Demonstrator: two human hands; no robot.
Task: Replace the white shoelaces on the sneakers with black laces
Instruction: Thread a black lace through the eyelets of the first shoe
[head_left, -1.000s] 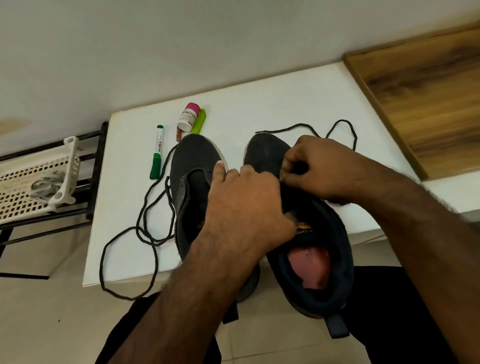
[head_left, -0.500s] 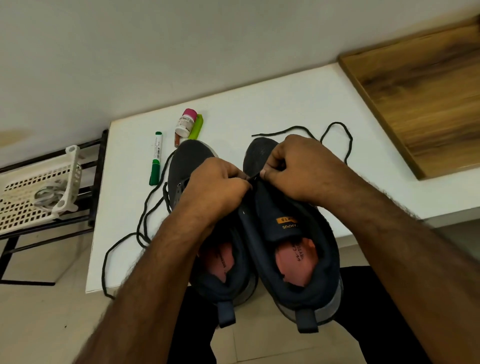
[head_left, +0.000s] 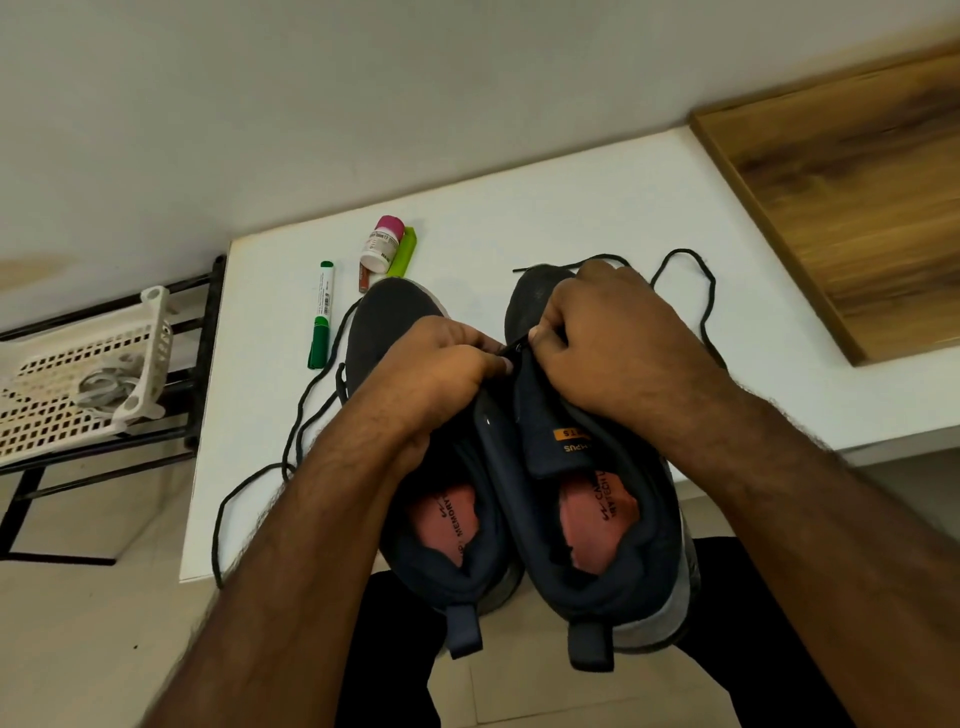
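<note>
Nearest, the two sneakers lie side by side, heels overhanging the counter (head_left: 597, 208) edge toward the person, evidently to bring the eyelets within reach. The right sneaker (head_left: 597, 493) has its tongue exposed. The left hand (head_left: 441, 374) and right hand (head_left: 608, 332) meet over its lower eyelets, fingers curled and pinching what appears to be the black lace (head_left: 691, 291), probably threading it; the lace's tail loops beyond the toe. The left sneaker (head_left: 395, 322) trails its own black lace (head_left: 291, 441) off the counter's left side. Beyond lie a green marker (head_left: 322, 317) and a small bottle (head_left: 382, 249). Compared with half a second ago, the hands sit marginally closer together; otherwise nothing has shifted.
</note>
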